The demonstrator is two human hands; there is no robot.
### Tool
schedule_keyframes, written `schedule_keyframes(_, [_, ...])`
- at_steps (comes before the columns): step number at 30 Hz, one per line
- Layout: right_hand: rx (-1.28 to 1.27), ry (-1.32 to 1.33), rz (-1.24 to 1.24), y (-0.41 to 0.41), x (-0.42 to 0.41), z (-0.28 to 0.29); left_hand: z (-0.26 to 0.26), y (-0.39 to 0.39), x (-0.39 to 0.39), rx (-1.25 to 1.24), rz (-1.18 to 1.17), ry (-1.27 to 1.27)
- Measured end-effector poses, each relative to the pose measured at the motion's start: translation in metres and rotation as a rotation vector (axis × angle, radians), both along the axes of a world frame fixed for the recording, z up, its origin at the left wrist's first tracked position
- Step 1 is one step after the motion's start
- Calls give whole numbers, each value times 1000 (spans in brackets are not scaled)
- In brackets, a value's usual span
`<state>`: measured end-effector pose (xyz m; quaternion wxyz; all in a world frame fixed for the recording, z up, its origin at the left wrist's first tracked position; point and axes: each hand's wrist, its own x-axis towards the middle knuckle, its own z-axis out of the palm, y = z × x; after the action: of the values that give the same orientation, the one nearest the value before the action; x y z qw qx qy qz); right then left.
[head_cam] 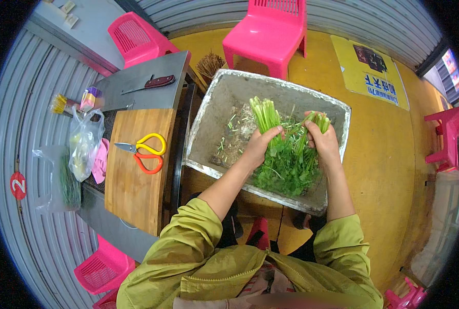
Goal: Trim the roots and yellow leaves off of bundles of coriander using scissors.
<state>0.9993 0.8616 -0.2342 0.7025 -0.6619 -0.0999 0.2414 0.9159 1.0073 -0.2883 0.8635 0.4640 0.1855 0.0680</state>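
Note:
My left hand (261, 143) grips a bunch of leafy green herbs (265, 114), which look like coriander or celery, by their pale stems. On the right, my right hand (323, 135) is closed around a smaller bundle of the same stems (321, 120). Dark green leaves (287, 170) hang from both bundles and touch one another over a large foam box (204, 116) with a worn white rim. Cut stem pieces (231, 123) and brownish debris lie on the bottom of the box. The leaves hide part of its inside.
Left of the box, a wooden cutting board (136, 197) holds scissors (148, 152) with yellow and orange handles. A knife (160, 82) lies on the metal table (113, 83) behind it. Plastic bags (83, 145) sit beyond the board. A pink chair (266, 34) stands behind the box.

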Motion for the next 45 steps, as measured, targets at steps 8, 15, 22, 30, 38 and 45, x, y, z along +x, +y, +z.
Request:
schedule_keyframes(8, [120,49,-13,-21,14,11,-3,10,3,52,17,-40])
schedule_keyframes(15, [-188,-241,3,-42,26,18,-6,36,5,461,303,97])
schedule_keyframes(22, [-432,-348,39,-36,24,3,2,29,5,213,44,-17])
schedule_keyframes(30, [-183,-203,166,-4,2,-7,7,-6,4,202,-245,-127])
schedule_keyframes(38, [250,-101,-84,-29,27,19,3,16,2,119,-222,-18])
schedule_keyframes(45, [-279,-279,59,-24,21,-1,4,14,1,-6,-292,-5])
